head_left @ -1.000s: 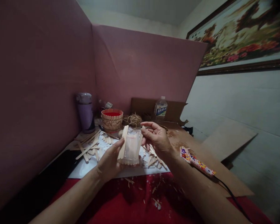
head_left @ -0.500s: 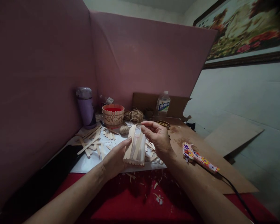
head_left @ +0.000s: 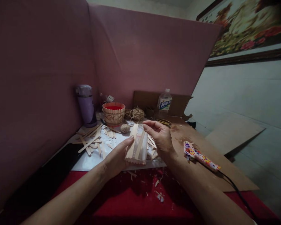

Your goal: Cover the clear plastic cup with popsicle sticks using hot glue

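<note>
My left hand [head_left: 119,156] is wrapped round a clear plastic container [head_left: 143,153] with wooden craft sticks along part of its side, its thumb on the sticks. A single craft stick [head_left: 140,145] lies lengthwise on the clear wall, slightly slanted. At its top end, the thumb and fingers of my right hand [head_left: 159,137] are pinched together on it. A narrow see-through strip separates this stick from the ones at the left. The far side of the container is hidden.
Loose craft sticks [head_left: 90,142] lie on the white sheet. Behind stand a stick-covered basket [head_left: 114,114], a twine ball [head_left: 125,128], a twine bundle [head_left: 137,114], a purple flask [head_left: 86,106] and a plastic bottle [head_left: 164,101]. At right, a flowered glue gun [head_left: 200,156] with a cord lies on cardboard [head_left: 227,178].
The container and both hands have shifted slightly to the right in view. The stick under my right hand keeps nearly the same place on the clear wall, still pinched at its top.
</note>
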The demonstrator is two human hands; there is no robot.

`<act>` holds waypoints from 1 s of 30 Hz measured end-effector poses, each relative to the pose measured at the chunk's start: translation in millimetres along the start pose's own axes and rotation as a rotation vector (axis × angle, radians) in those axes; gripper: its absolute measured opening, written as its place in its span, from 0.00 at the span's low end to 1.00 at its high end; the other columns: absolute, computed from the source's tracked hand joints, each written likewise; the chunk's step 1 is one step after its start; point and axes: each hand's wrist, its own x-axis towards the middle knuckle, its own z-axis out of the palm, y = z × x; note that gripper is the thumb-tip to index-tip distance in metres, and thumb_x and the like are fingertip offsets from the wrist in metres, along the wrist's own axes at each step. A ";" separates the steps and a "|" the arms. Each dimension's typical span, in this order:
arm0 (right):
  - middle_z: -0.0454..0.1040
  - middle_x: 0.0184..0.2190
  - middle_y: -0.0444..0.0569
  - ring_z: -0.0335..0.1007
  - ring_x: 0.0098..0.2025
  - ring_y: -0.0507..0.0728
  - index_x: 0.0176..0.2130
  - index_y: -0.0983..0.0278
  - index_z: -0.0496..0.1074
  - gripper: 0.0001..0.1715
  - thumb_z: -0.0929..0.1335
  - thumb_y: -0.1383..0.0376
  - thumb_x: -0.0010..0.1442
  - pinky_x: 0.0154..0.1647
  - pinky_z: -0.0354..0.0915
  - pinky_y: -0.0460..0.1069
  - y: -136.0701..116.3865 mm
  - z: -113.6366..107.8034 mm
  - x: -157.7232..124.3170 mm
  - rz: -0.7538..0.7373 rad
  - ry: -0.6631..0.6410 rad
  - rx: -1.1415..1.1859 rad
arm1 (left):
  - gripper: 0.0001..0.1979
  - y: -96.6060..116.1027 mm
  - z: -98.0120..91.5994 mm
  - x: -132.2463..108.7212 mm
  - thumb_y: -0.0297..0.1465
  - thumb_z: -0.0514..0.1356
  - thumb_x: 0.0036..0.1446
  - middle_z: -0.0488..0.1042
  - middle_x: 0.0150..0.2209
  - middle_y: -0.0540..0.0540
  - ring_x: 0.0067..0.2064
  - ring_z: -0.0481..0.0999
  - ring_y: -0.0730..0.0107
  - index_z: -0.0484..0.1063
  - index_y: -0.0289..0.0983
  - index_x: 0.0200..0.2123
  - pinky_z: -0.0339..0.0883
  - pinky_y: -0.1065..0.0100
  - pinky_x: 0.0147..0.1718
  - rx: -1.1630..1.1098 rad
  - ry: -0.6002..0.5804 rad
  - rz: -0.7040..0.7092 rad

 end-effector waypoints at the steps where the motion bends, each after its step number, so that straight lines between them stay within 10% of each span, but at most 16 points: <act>1: 0.78 0.29 0.45 0.71 0.32 0.53 0.31 0.63 0.78 0.12 0.77 0.62 0.43 0.39 0.66 0.50 0.6 0.1 0.3 0.000 0.003 -0.001 | 0.21 -0.2 0.1 0.0 0.40 0.52 0.63 0.78 0.41 0.36 0.38 0.78 0.56 0.72 0.33 0.51 0.74 0.54 0.37 0.002 -0.005 0.005; 30: 0.75 0.31 0.46 0.67 0.32 0.54 0.34 0.63 0.76 0.13 0.74 0.59 0.48 0.37 0.64 0.50 9.8 0.1 -2.5 -0.018 -0.005 -0.128 | 0.22 -5.3 0.4 -1.7 0.42 0.57 0.59 0.77 0.44 0.37 0.41 0.78 0.57 0.69 0.35 0.53 0.75 0.56 0.38 0.056 -0.021 0.056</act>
